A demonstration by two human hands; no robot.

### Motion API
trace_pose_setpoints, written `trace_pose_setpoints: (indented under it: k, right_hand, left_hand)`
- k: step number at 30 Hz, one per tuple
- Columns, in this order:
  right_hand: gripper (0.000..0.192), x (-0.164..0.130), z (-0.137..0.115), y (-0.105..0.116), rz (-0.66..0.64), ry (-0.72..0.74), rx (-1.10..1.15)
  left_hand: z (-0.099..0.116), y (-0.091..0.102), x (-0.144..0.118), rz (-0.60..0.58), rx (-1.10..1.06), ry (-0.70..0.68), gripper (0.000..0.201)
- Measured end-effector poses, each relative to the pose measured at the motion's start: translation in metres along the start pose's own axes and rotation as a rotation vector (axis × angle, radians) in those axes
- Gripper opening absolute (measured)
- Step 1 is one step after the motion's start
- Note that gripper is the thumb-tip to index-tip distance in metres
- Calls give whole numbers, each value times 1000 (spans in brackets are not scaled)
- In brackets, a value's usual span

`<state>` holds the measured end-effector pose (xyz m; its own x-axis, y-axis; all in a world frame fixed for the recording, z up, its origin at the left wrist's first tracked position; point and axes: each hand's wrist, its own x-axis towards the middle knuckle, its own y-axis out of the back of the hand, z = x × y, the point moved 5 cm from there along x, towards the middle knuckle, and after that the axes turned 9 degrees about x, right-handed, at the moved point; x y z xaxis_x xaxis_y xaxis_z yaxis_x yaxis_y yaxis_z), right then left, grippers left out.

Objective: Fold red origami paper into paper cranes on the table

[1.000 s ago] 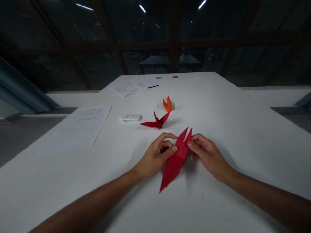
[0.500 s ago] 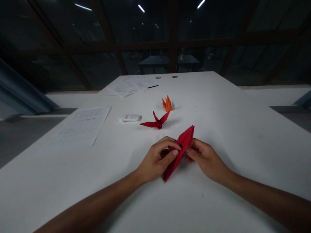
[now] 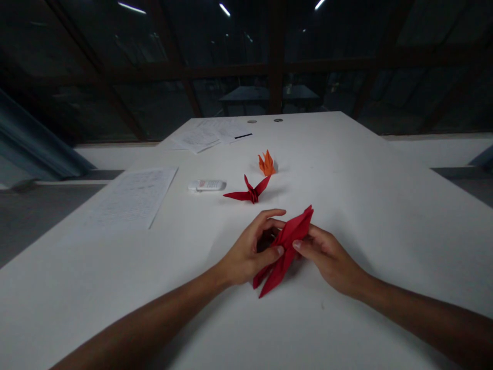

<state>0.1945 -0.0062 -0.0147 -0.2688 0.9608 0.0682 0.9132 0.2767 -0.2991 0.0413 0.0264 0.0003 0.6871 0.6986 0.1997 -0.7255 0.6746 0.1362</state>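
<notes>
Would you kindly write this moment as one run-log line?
left hand: holding folded red paper | right hand: holding same paper | beyond: red origami figure, orange origami figure | surface: white table

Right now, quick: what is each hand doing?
Left hand: closed on the folded red paper, holding its left side.
Right hand: closed on the same folded red paper, holding its right side.

Paper sheets (image 3: 133, 195), blue curtain (image 3: 34, 141).

the held figure (image 3: 296, 227) looks matt paper, the tabletop (image 3: 354, 205) smooth.
</notes>
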Motion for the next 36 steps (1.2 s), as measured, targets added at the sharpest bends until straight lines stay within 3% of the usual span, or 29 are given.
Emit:
trace_pose_setpoints:
  k: [7,12,18,23,30,36]
  right_hand:
    - [22,3,-2,8,51,-16,-98]
    - [10,5,-2,5,34,-45,-17]
    - [21,6,-2,2,21,-91,60]
    - [15,7,2,2,12,-88,86]
    - [23,7,5,4,-7,-43,64]
    - [14,7,1,9,49,-33,72]
  left_hand:
    - [-2,5,3,46,-127,34,53]
    - [-4,6,4,30,-132,62,46]
    - [-9,8,4,42,-150,93,42]
    - [-10,9,2,35,-182,123,40]
    - [-12,13,3,16,-212,131,49]
    - [-14,13,6,7,-243,168,54]
